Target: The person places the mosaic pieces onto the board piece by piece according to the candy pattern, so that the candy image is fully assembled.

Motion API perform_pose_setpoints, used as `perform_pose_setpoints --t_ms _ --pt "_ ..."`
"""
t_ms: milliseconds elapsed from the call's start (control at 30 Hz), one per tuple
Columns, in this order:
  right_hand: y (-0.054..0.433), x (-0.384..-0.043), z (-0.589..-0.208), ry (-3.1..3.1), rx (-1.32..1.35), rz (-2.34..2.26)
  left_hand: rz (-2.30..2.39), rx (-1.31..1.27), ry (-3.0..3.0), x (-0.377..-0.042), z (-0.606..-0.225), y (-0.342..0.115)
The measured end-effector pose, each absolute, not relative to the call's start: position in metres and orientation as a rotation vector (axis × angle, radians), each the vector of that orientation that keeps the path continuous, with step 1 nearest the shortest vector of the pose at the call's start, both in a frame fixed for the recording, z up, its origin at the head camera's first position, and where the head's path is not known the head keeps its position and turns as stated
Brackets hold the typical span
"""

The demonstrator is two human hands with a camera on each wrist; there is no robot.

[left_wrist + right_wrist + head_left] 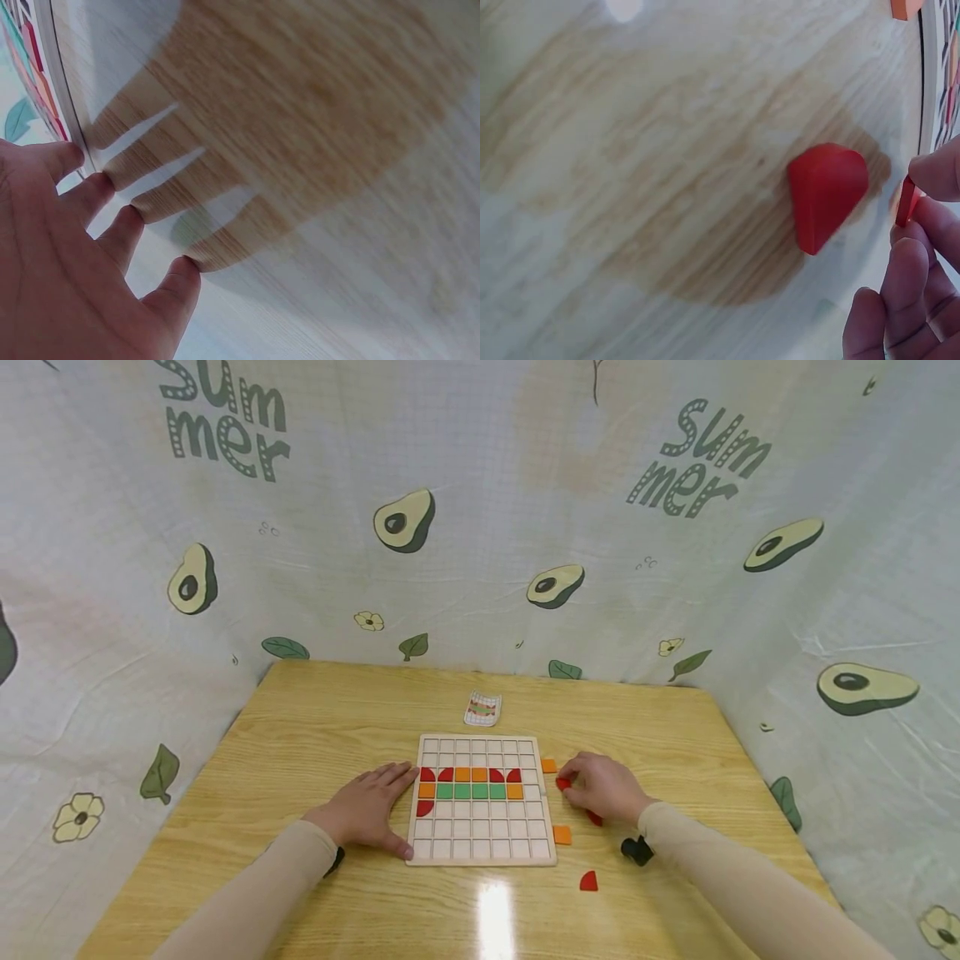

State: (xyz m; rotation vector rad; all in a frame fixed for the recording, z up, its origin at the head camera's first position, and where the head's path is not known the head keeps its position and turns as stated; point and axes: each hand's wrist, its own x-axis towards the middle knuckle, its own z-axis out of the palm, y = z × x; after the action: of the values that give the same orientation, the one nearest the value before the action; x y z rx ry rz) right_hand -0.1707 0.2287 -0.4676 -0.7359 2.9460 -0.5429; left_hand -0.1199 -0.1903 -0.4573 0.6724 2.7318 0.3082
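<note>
A pale square grid board [480, 827] lies on the table, with red quarter-circle, orange square and green square tiles in its upper rows. The left hand [367, 806] rests at the board's left edge, fingers spread and fairly straight; in the left wrist view its fingertips [90, 184] touch the table near the rim. To the right of the board, the right hand [603, 787] pinches a small red piece [907, 201] between thumb and finger. Below that hand a red quarter-circle tile [826, 195] lies on the table, partly covered by the hand in the head view.
Orange tiles [562, 835] lie along the board's right edge, one lower and one higher. Another red quarter-circle tile [588, 882] sits nearer the front. Behind the board is a small pattern card [482, 708]. A printed cloth [480, 610] hangs around the table.
</note>
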Motion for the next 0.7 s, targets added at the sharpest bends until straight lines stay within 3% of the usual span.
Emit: perform_pose_setpoints --t_ms 400,700 --pt "0.221 -0.173 -0.458 2.975 -0.787 -0.536 0.314 0.664 2.737 -0.120 -0.455 -0.188" --pt "0.188 -0.176 -0.447 2.950 -0.847 -0.553 0.315 0.674 2.744 -0.120 -0.455 -0.189"
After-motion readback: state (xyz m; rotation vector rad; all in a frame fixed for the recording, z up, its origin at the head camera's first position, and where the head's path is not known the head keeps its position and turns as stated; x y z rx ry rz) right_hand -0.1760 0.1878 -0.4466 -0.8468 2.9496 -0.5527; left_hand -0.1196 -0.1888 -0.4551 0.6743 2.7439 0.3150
